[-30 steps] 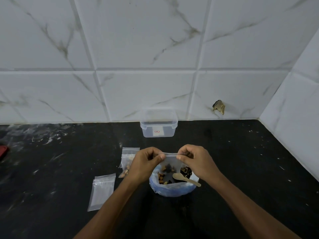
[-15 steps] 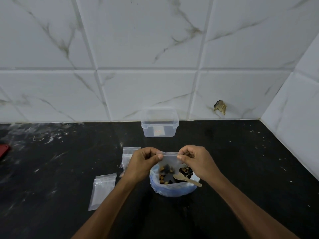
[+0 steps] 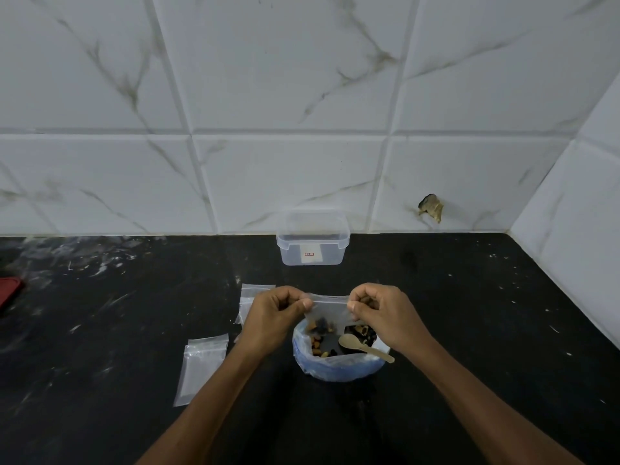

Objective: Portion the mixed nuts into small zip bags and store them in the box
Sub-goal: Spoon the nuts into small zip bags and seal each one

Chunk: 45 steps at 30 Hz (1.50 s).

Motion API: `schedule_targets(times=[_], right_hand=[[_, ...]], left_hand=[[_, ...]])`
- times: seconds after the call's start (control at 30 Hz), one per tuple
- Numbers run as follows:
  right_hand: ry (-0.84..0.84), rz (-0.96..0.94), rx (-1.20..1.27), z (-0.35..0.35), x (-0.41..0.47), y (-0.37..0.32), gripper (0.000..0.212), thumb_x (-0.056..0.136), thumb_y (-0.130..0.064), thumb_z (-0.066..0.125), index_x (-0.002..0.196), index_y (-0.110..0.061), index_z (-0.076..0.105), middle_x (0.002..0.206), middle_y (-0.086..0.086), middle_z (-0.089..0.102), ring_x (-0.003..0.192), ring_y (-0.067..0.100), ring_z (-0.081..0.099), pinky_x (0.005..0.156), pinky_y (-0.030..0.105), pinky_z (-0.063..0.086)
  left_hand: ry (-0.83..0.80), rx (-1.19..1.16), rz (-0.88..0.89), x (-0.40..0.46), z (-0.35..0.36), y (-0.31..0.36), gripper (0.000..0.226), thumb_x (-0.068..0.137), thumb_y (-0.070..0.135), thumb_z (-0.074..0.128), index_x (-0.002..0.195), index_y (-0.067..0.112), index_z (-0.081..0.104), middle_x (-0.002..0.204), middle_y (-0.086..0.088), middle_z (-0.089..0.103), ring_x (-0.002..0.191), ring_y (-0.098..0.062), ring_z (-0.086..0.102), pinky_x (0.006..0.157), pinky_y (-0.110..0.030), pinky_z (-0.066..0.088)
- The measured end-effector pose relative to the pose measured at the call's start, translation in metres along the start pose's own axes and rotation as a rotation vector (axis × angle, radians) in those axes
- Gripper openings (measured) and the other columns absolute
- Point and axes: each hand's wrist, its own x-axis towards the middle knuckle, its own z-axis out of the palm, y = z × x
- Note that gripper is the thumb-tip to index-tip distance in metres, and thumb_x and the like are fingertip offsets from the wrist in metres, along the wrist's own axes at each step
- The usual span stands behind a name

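I see both hands pinching the top of a small zip bag (image 3: 327, 308), left hand (image 3: 275, 317), right hand (image 3: 385, 317), over the nut bowl (image 3: 339, 367); clear box (image 3: 312, 245) behind on the surface (image 3: 469, 313).

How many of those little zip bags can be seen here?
3. One zip bag with nuts is pinched between both hands above the nut bowl; an empty bag lies flat at left; another bag sits behind the left hand, partly hidden. More could be hidden.
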Motion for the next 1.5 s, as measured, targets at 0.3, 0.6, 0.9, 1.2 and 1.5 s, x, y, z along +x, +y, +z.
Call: schedule_targets(times=[0.3, 0.6, 0.9, 1.2, 1.5], right_hand=[[-0.022, 0.065, 0.145, 0.01, 0.001, 0.001, 0.009, 0.089, -0.006, 0.064, 0.086, -0.015, 0.065, 0.079, 0.003, 0.069, 0.075, 0.016, 0.068, 0.073, 0.029, 0.057], [-0.235, 0.278, 0.101, 0.065, 0.001, -0.008, 0.01, 0.091, -0.01, 0.063, 0.098, -0.017, 0.063, 0.088, 0.004, 0.07, 0.081, 0.014, 0.069, 0.071, 0.028, 0.06], [-0.169, 0.401, 0.201, 0.136, 0.014, -0.022, 0.01, 0.092, -0.007, 0.059, 0.087, -0.015, 0.062, 0.084, 0.005, 0.07, 0.072, 0.012, 0.07, 0.065, 0.025, 0.06], [-0.02, 0.561, 0.027, 0.202, 0.039, -0.012, 0.012, 0.089, -0.013, 0.049, 0.094, -0.017, 0.06, 0.091, 0.008, 0.069, 0.083, 0.024, 0.069, 0.074, 0.042, 0.06], [-0.03, 0.692, -0.077, 0.22, 0.051, -0.011, 0.02, 0.092, -0.015, 0.053, 0.109, -0.01, 0.063, 0.104, 0.011, 0.068, 0.094, 0.026, 0.067, 0.08, 0.037, 0.057]], left_hand=[[-0.027, 0.002, 0.043, -0.005, -0.006, -0.003, 0.01, 0.093, 0.011, 0.06, 0.088, 0.01, 0.069, 0.088, -0.012, 0.07, 0.086, -0.022, 0.067, 0.079, -0.03, 0.056], [0.004, -0.131, -0.061, -0.026, -0.034, -0.018, 0.012, 0.097, 0.009, 0.053, 0.089, 0.008, 0.062, 0.089, -0.011, 0.065, 0.084, -0.023, 0.065, 0.078, -0.038, 0.056], [0.214, -0.224, -0.279, -0.055, -0.061, -0.058, 0.02, 0.099, 0.011, 0.052, 0.117, 0.015, 0.059, 0.105, -0.008, 0.071, 0.095, -0.021, 0.071, 0.08, -0.031, 0.059], [0.273, -0.013, -0.379, -0.052, -0.06, -0.081, 0.027, 0.096, 0.005, 0.049, 0.111, 0.024, 0.062, 0.1, 0.0, 0.073, 0.09, -0.013, 0.07, 0.084, -0.036, 0.058], [0.151, 0.117, -0.454, -0.035, -0.052, -0.082, 0.032, 0.092, 0.002, 0.046, 0.103, 0.03, 0.058, 0.091, 0.006, 0.071, 0.082, -0.009, 0.067, 0.065, -0.02, 0.049]])
